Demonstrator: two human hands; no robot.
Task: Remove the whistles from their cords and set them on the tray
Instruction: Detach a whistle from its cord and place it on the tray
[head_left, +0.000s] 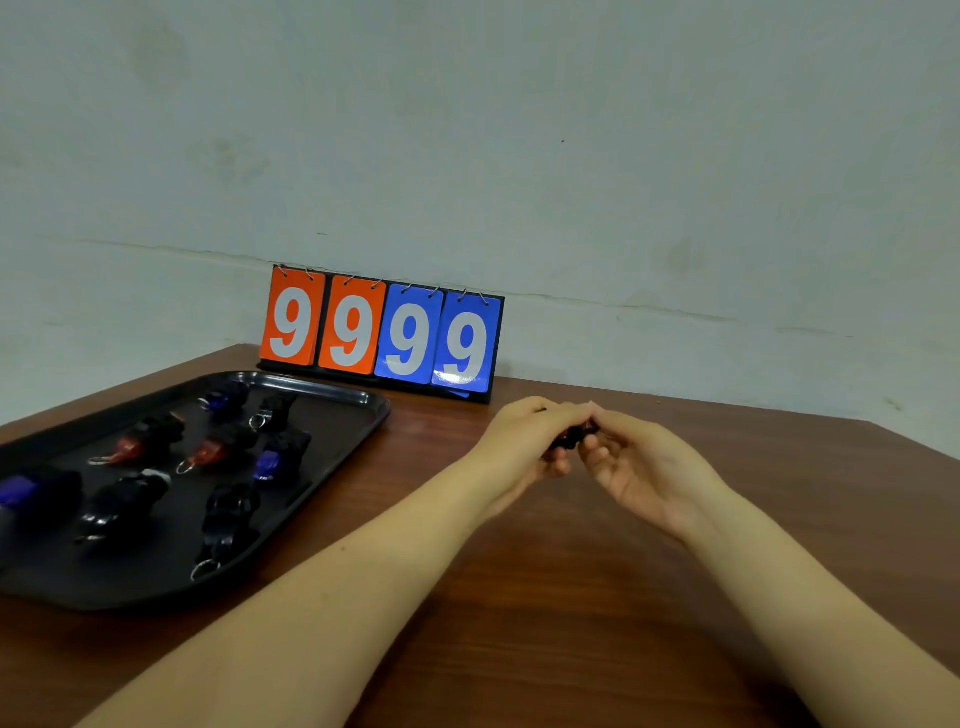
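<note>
Table (597, 597) of brown wood, grey wall (519, 130)

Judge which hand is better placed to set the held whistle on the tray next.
Probably the left hand. Both hands pinch the small dark whistle between them over the table, but the tray lies on the left hand's side, so it could reach over without crossing the right hand.

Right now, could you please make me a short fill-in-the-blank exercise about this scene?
1. The scoreboard against the wall shows the digit ____ on all four cards.
2. The loose whistles lie on a black ____.
3. The left hand and right hand hold one small dark whistle above the ____.

Missing words: 9; tray; table
</note>
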